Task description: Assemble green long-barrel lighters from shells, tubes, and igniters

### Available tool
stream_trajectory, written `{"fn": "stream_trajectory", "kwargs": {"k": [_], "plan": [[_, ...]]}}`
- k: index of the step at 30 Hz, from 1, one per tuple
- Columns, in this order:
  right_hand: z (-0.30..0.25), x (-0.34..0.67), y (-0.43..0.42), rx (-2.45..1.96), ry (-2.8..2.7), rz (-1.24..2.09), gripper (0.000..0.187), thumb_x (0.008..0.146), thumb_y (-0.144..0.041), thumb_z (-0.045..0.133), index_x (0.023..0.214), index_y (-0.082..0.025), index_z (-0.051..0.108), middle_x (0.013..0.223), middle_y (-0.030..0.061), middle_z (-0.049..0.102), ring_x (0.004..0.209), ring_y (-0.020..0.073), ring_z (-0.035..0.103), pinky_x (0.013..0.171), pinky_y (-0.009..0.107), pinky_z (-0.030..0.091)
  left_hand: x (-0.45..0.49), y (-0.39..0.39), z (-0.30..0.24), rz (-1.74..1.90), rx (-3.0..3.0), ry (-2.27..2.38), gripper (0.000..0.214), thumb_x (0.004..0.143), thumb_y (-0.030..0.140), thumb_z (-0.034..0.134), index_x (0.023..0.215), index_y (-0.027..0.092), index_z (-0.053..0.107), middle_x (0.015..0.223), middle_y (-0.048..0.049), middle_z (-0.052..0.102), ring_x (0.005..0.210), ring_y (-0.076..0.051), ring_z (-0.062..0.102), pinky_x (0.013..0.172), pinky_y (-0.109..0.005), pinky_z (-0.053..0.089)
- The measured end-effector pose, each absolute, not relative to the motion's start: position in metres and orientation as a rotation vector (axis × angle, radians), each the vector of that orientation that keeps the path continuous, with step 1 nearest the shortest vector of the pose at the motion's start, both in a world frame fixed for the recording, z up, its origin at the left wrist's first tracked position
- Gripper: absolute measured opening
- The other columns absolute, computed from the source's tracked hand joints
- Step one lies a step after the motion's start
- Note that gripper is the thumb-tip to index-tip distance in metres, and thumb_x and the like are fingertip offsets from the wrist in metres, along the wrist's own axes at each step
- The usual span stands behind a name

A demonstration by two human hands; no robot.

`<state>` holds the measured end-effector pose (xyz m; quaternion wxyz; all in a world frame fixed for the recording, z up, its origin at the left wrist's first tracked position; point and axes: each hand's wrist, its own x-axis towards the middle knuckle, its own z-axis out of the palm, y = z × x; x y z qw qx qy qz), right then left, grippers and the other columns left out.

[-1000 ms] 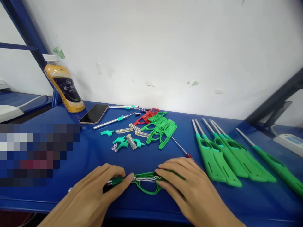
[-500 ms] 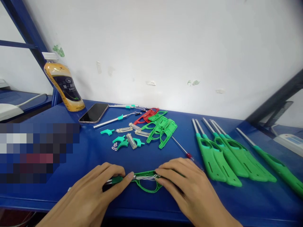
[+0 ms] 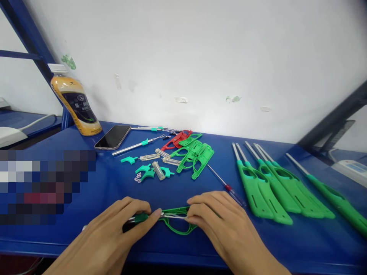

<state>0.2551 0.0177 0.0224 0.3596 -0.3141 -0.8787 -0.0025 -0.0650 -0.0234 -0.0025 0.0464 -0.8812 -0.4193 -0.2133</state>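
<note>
Near the table's front edge lies an open green lighter casing (image 3: 180, 232) with a looped trigger guard. My left hand (image 3: 120, 225) is closed on its front end, thumb and finger pinching where the metal tube joins. White wires (image 3: 174, 216) run along the inside of the casing. My right hand (image 3: 225, 223) pinches these wires between thumb and forefinger, covering the casing's rear part. Beyond my hands lie teal triggers (image 3: 148, 174), clear fuel tanks (image 3: 158, 170), green casing halves (image 3: 190, 156) and a red casing half (image 3: 178, 139).
Several finished green lighters (image 3: 294, 191) lie on the right, beside a screwdriver (image 3: 233, 193). Metal tubes with wires (image 3: 133, 146), a phone (image 3: 113, 137) and a drink bottle (image 3: 77, 105) stand or lie at the back left of the blue table (image 3: 114, 183). A white wall rises behind.
The fingertips of my right hand have closed on the white wires, which now look straighter and drawn together. My left hand keeps its hold. The view has shifted slightly.
</note>
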Motion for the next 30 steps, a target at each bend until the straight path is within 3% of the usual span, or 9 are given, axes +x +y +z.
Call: {"fn": "stream_trajectory", "kwargs": {"k": [7, 12, 18, 25, 30], "plan": [[0.025, 0.258, 0.014, -0.806, -2.274, 0.080, 0.029, 0.132, -0.030, 0.048, 0.118, -0.027, 0.073, 0.111, -0.0038, 0.087, 0.094, 0.0154, 0.077, 0.092, 0.031, 0.054, -0.065, -0.023, -0.003, -0.640, -2.712, -1.291, 0.104, 0.102, -0.009, 0.039, 0.188, 0.050, 0.034, 0.139, -0.0012, 0.078, 0.121, -0.016, 0.078, 0.093, -0.023, 0.061], [0.028, 0.261, 0.014, -0.764, -2.282, 0.089, 0.023, 0.130, -0.033, 0.055, 0.122, -0.027, 0.077, 0.110, -0.0043, 0.086, 0.093, 0.0144, 0.076, 0.093, 0.029, 0.056, -0.068, -0.027, -0.006, -0.639, -2.711, -1.292, 0.106, 0.102, -0.009, 0.041, 0.189, 0.050, 0.031, 0.140, -0.0008, 0.078, 0.123, -0.016, 0.077, 0.095, -0.022, 0.060], [0.027, 0.260, 0.009, -0.840, -2.364, 0.065, 0.027, 0.128, -0.029, 0.055, 0.121, -0.032, 0.081, 0.111, -0.0020, 0.081, 0.093, 0.0173, 0.072, 0.086, 0.029, 0.056, -0.070, -0.029, -0.011, -0.571, -2.706, -1.306, 0.111, 0.097, -0.012, 0.041, 0.190, 0.047, 0.029, 0.146, -0.0012, 0.076, 0.133, -0.018, 0.074, 0.114, -0.030, 0.058], [0.027, 0.261, 0.009, -0.825, -2.349, 0.027, 0.028, 0.127, -0.022, 0.055, 0.123, -0.031, 0.081, 0.111, -0.0011, 0.081, 0.092, 0.0182, 0.071, 0.086, 0.030, 0.055, -0.068, -0.027, -0.012, -0.685, -2.685, -1.296, 0.105, 0.100, -0.012, 0.040, 0.186, 0.049, 0.040, 0.147, 0.0005, 0.075, 0.135, -0.016, 0.071, 0.114, -0.028, 0.056], [0.026, 0.260, 0.010, -0.823, -2.335, -0.015, 0.028, 0.127, -0.023, 0.055, 0.127, -0.031, 0.082, 0.112, -0.0012, 0.082, 0.093, 0.0177, 0.072, 0.088, 0.030, 0.054, -0.066, -0.027, -0.008, -0.672, -2.698, -1.312, 0.101, 0.103, -0.010, 0.042, 0.186, 0.048, 0.040, 0.144, 0.0004, 0.075, 0.130, -0.015, 0.072, 0.103, -0.022, 0.058]]}}
